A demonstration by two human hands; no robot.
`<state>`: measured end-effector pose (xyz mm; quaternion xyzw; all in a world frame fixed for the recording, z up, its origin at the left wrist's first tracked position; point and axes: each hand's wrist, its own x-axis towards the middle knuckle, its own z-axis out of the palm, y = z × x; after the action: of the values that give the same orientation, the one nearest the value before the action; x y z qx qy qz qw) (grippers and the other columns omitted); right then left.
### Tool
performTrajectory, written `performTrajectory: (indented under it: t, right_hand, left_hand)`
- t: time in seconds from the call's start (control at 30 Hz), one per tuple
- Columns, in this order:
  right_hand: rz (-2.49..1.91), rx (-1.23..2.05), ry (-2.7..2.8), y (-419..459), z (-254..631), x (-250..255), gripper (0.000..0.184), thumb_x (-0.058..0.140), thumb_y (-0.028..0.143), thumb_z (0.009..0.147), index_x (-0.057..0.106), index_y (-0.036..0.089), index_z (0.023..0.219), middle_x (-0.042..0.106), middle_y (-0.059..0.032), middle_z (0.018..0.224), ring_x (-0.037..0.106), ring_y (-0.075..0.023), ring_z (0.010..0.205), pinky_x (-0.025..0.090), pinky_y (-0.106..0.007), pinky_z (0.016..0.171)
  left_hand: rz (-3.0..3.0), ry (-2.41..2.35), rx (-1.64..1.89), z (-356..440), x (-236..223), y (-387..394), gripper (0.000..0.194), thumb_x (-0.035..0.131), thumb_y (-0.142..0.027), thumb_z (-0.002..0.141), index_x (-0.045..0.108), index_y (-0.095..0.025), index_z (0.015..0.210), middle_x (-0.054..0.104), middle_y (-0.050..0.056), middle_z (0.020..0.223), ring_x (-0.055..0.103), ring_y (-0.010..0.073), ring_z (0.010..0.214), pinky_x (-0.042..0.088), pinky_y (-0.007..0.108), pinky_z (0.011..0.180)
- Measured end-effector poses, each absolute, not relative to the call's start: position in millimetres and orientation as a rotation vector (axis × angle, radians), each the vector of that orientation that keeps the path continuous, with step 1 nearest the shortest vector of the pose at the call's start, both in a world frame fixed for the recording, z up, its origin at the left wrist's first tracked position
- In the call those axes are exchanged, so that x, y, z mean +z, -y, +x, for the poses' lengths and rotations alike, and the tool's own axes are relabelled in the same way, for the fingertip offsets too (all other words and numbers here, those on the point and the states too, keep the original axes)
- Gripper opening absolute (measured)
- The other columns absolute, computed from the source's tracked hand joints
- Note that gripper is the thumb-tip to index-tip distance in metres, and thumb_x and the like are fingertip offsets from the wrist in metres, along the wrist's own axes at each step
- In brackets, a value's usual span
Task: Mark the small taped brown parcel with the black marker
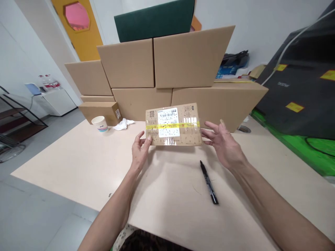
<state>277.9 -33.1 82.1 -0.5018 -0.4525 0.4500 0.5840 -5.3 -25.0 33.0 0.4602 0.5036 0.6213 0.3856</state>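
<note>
Two bare hands are flanking a small flat brown cardboard parcel [174, 124] with a white printed label and a yellow tape band. The parcel is standing tilted, label face toward the camera, its lower edge at the pale wooden bench [78, 164], just in front of the stacked plain cardboard boxes [167, 69].

Left hand [140, 150]: thumb and fingers are closing on the parcel's lower left corner, a pinch grip that appears to be propping it up so the label reads.

Right hand [222, 143]: fingers are spread apart, nothing held; fingertips are sitting at the parcel's right edge, contact uncertain, probably steadying it.

A black marker pen [208, 182] is lying capped on the bench below the right hand, within easy reach.

Farther left, a white paper cup [99, 123] and a crumpled white tissue [123, 124] are sitting near the box stack.
</note>
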Motion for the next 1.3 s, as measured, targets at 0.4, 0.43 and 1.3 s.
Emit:
performTrajectory:
  t: [0.4,0.43,1.3]
  right_hand:
    - [-1.137,1.012,1.189,31.6,282.1,79.9,0.072,0.043,0.084,0.091,0.065,0.030,0.135,0.076,-0.0114,0.131,0.065,-0.0366,0.130,0.055,-0.053,0.091]
    - [-1.133,1.013,1.174,32.1,281.7,80.5,0.072,0.045,0.083,0.090,0.065,0.030,0.134,0.076,-0.0116,0.131,0.065,-0.0365,0.130,0.055,-0.053,0.092]
    - [-1.013,1.307,0.928,23.3,273.9,65.9,0.044,0.073,0.065,0.084,0.069,0.034,0.115,0.073,-0.0024,0.135,0.067,-0.0295,0.124,0.061,-0.049,0.093]
  left_hand:
    - [1.247,-1.018,1.693,-7.6,41.8,28.2,0.072,0.078,-0.058,0.085,0.057,-0.022,0.144,0.072,0.016,0.136,0.061,0.0353,0.138,0.046,0.052,0.117]
    - [1.252,-1.002,1.701,-7.8,42.4,28.6,0.069,0.077,-0.057,0.086,0.058,-0.023,0.143,0.071,0.016,0.138,0.060,0.0353,0.140,0.044,0.052,0.119]
    - [1.434,-0.881,1.405,-7.6,33.0,25.2,0.079,0.078,-0.058,0.086,0.050,-0.031,0.154,0.026,0.005,0.177,0.013,0.0316,0.166,0.017,0.045,0.136]
